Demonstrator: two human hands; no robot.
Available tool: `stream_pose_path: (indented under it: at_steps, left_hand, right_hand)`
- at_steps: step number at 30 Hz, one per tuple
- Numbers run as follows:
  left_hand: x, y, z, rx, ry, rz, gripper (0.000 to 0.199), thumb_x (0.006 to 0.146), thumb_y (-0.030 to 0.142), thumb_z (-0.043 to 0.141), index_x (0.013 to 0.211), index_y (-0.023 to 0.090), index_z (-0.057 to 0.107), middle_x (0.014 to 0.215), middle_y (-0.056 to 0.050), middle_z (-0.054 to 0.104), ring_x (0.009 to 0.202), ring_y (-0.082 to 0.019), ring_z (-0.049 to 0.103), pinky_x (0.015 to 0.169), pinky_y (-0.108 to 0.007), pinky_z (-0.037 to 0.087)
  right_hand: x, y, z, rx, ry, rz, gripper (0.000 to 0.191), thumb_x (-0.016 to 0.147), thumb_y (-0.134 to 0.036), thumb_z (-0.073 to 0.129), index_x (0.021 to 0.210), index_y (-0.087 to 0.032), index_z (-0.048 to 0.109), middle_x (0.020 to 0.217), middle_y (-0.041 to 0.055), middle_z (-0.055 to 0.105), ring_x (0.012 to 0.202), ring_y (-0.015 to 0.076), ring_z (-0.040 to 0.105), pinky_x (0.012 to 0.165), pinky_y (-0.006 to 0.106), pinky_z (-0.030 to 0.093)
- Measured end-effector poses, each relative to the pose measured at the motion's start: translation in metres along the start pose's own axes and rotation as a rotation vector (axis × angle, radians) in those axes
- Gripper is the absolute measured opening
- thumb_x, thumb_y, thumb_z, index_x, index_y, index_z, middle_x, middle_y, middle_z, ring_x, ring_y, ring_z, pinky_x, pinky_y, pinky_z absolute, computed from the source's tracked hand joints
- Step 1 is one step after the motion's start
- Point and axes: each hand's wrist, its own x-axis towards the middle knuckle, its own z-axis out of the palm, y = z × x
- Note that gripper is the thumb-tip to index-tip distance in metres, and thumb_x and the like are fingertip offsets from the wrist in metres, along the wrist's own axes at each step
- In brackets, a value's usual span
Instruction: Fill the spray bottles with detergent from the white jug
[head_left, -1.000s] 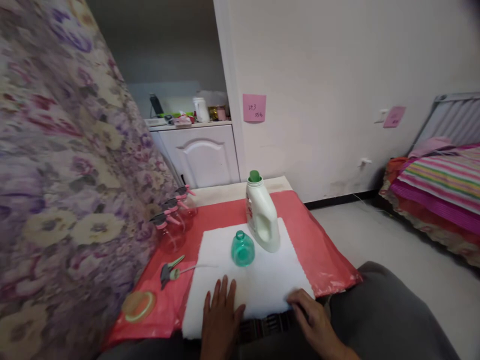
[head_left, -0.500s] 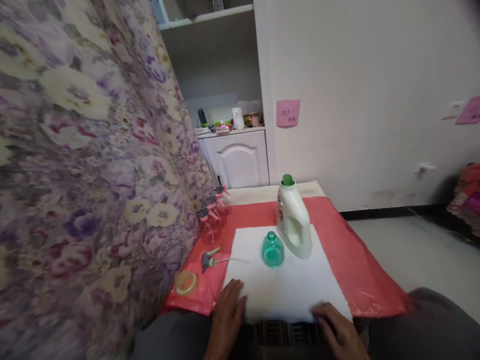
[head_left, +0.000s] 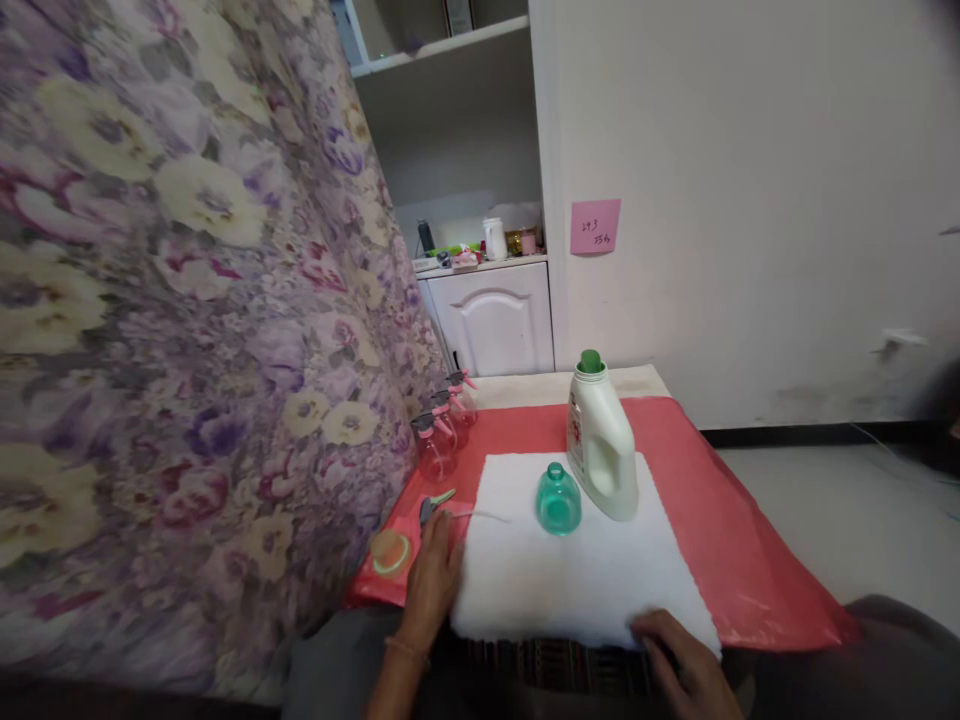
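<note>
I log the green bottle (head_left: 559,503) standing open on the white towel (head_left: 555,585), spray head (head_left: 427,508) not yet fitted, left hand (head_left: 433,570) at it, right hand (head_left: 679,650) at the towel's near edge, both grips unreadable.

Left hand (head_left: 435,572) is extended forward, back up, fingers close together and slightly bent, thumb on the inner side; left wrist (head_left: 414,632) roughly in line with left forearm (head_left: 390,690), can't tell if the grip is closed. Right hand (head_left: 681,645) sits lower and well apart, fingers loosely curled and angled inward, fingertips (head_left: 643,624) blurred, grip unclear too.
</note>
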Motion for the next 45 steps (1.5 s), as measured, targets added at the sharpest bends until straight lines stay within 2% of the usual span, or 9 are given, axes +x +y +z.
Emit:
stream_pose_path:
  at_steps: [2,8,15,21,25,31,36,41,45]
  left_hand:
    - [0.015,0.000,0.000,0.023,-0.038,-0.002,0.043,0.087,0.022,0.043,0.129,0.016,0.050,0.145,-0.014,0.045,0.137,-0.025,0.039,0.109,-0.043,0.040]
    - [0.042,-0.004,0.005,0.062,-0.130,-0.030,0.030,0.084,0.014,0.043,0.109,0.014,0.059,0.132,-0.018,0.057,0.122,-0.027,0.054,0.101,-0.044,0.044]
    - [0.049,-0.004,0.002,-0.035,-0.067,0.042,0.028,0.085,0.013,0.039,0.098,0.015,0.064,0.121,-0.014,0.065,0.125,-0.025,0.053,0.108,-0.045,0.039]
    - [0.034,0.009,-0.004,-0.181,0.023,0.096,0.031,0.089,0.022,0.038,0.099,0.018,0.068,0.123,-0.009,0.066,0.120,-0.021,0.057,0.109,-0.044,0.041]
    - [0.012,0.024,0.004,-0.279,0.090,0.061,0.035,0.090,0.031,0.040,0.110,0.020,0.066,0.129,-0.009,0.063,0.120,-0.021,0.058,0.106,-0.042,0.045]
    - [-0.027,0.057,0.040,-0.373,0.078,0.064,0.039,0.092,0.035,0.040,0.116,0.018,0.065,0.132,-0.012,0.060,0.123,-0.023,0.057,0.107,-0.042,0.045]
    - [-0.044,0.063,0.076,-0.385,0.055,0.120,0.036,0.090,0.032,0.042,0.112,0.018,0.067,0.133,-0.014,0.060,0.121,-0.026,0.059,0.104,-0.047,0.048]
    - [-0.044,0.062,0.075,-0.371,0.028,0.131,0.037,0.091,0.029,0.040,0.118,0.020,0.064,0.141,-0.013,0.053,0.127,-0.025,0.054,0.107,-0.046,0.045]
    - [-0.037,0.057,0.066,-0.380,0.020,0.118,0.034,0.091,0.031,0.042,0.113,0.024,0.067,0.133,-0.009,0.059,0.122,-0.023,0.058,0.105,-0.043,0.046]
  right_hand:
    - [0.000,-0.001,0.001,0.009,0.001,0.023,0.015,0.095,-0.025,0.047,0.103,-0.025,0.060,0.094,0.0045,0.071,0.088,0.0167,0.069,0.079,0.023,0.055]
    - [0.000,-0.003,0.001,0.039,-0.040,0.096,0.016,0.096,-0.027,0.045,0.099,-0.024,0.060,0.091,0.0042,0.069,0.085,0.0170,0.068,0.077,0.025,0.054]
    - [0.007,-0.014,-0.002,0.077,-0.033,0.095,0.018,0.095,-0.027,0.044,0.098,-0.024,0.061,0.088,0.0042,0.070,0.082,0.0180,0.068,0.075,0.026,0.055]
    - [0.006,-0.014,-0.001,0.100,-0.025,0.122,0.018,0.095,-0.030,0.045,0.098,-0.024,0.062,0.089,0.0045,0.070,0.083,0.0190,0.068,0.077,0.027,0.055]
    - [0.008,-0.020,0.001,0.136,-0.045,0.164,0.021,0.095,-0.034,0.045,0.096,-0.023,0.063,0.090,0.0053,0.070,0.086,0.0202,0.067,0.079,0.029,0.054]
    - [0.019,-0.027,0.007,0.238,-0.058,0.265,0.027,0.091,-0.043,0.050,0.093,-0.021,0.066,0.083,0.0045,0.070,0.078,0.0206,0.066,0.072,0.029,0.054]
    - [0.020,-0.017,0.011,0.286,-0.051,0.335,0.033,0.089,-0.048,0.050,0.093,-0.020,0.067,0.075,0.0020,0.068,0.063,0.0181,0.063,0.058,0.026,0.053]
    - [0.034,-0.013,-0.004,0.281,0.083,0.344,0.030,0.086,-0.048,0.057,0.090,-0.021,0.068,0.081,0.0040,0.072,0.076,0.0212,0.067,0.069,0.029,0.055]
    - [0.078,-0.012,-0.036,0.258,0.292,0.347,0.033,0.079,-0.048,0.064,0.097,-0.020,0.068,0.096,0.0090,0.073,0.089,0.0255,0.068,0.081,0.037,0.056]
